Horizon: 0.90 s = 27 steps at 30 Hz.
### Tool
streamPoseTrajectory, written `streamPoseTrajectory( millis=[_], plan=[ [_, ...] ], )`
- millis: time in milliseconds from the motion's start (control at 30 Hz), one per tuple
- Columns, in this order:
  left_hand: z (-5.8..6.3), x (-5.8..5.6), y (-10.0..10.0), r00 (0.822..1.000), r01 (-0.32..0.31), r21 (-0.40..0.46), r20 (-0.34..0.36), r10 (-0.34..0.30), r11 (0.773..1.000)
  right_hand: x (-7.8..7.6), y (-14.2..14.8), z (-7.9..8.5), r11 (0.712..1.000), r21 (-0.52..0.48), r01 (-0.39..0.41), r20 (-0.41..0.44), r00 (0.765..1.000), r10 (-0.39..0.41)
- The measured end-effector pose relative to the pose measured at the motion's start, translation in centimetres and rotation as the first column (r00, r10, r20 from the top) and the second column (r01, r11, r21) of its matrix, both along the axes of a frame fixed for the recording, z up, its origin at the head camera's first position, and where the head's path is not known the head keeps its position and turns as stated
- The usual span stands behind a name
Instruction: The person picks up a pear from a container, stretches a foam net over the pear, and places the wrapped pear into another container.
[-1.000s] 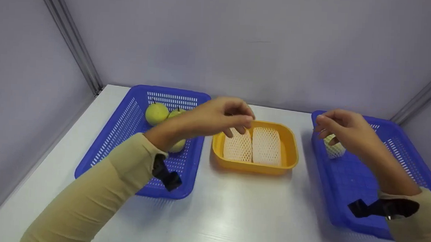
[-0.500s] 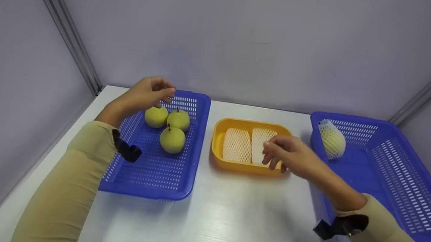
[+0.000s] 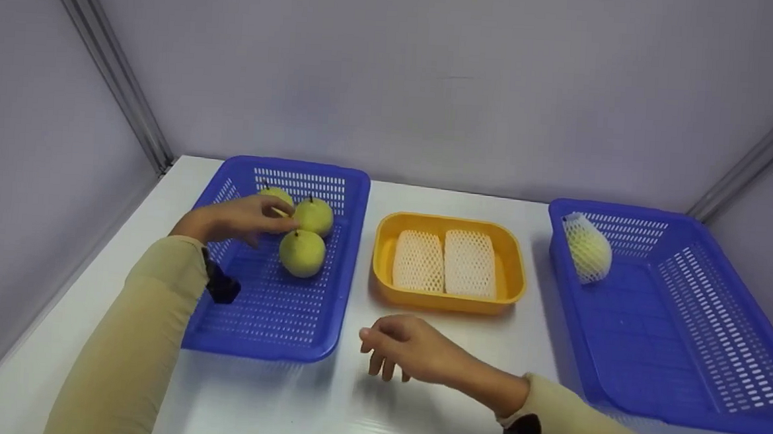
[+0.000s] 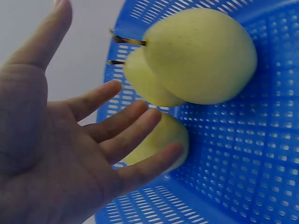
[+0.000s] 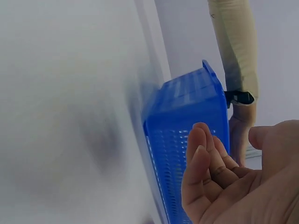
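Observation:
My left hand (image 3: pixel 246 217) is over the left blue basket (image 3: pixel 264 349), its fingers spread close to the pears and holding nothing. Three yellow-green pears lie in that basket: a front pear (image 3: pixel 302 254), a back right pear (image 3: pixel 314 216), and a back left pear (image 3: pixel 277 199) partly covered by the hand. In the left wrist view the palm faces the pears, with the fingers in front of the farthest pear (image 4: pixel 173 140). My right hand (image 3: pixel 419 351) hangs over the white table, fingers loosely bent with nothing in them, to the right of the left basket.
Two white foam net sleeves (image 3: pixel 418 262) lie side by side in a yellow tray (image 3: pixel 448 301) at mid-table. On the right stands another blue basket (image 3: pixel 617 361), with one pear in a foam net (image 3: pixel 588 251) at its back left corner. Walls enclose the table behind and at the sides.
My left hand has moved left from the yellow tray and come down among the pears. My right hand has left the right basket, passing over the tray to the table's front middle.

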<state>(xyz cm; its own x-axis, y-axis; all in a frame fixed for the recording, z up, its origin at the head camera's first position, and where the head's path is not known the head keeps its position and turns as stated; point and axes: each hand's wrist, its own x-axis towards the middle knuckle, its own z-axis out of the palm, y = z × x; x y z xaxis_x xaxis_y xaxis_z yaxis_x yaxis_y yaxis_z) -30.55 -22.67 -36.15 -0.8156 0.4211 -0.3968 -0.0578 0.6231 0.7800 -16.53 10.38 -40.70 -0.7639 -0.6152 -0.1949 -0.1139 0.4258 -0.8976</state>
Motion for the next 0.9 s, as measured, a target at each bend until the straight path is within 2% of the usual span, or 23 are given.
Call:
streamPoseTrajectory(
  millis=[100,233,433,800,900],
  plan=[
    [-0.8,0.1,0.2,0.999,0.036,-0.036,0.021,-0.035,0.999,0.5,-1.2,-0.8,0.999,-0.039,0.018,0.057,0.998,-0.015],
    [-2.0,0.3,0.3,0.998,0.058,-0.072,-0.015,-0.059,0.996,1.0,-2.5,-1.7,0.993,-0.103,0.055,0.117,0.992,-0.043],
    [-3.5,0.8,0.5,0.996,0.008,-0.107,-0.089,-0.018,0.994,1.5,-3.8,-2.3,0.976,-0.197,0.088,0.178,0.983,-0.052],
    [-5.5,0.7,2.2,0.991,-0.045,-0.068,-0.125,0.036,0.997,1.8,-4.8,-2.1,0.948,-0.276,0.156,0.288,0.955,-0.073],
    [-5.8,0.6,2.8,0.990,-0.035,-0.047,-0.140,0.028,0.998,1.8,-4.9,-2.2,0.945,-0.284,0.161,0.300,0.951,-0.072]
  ],
)
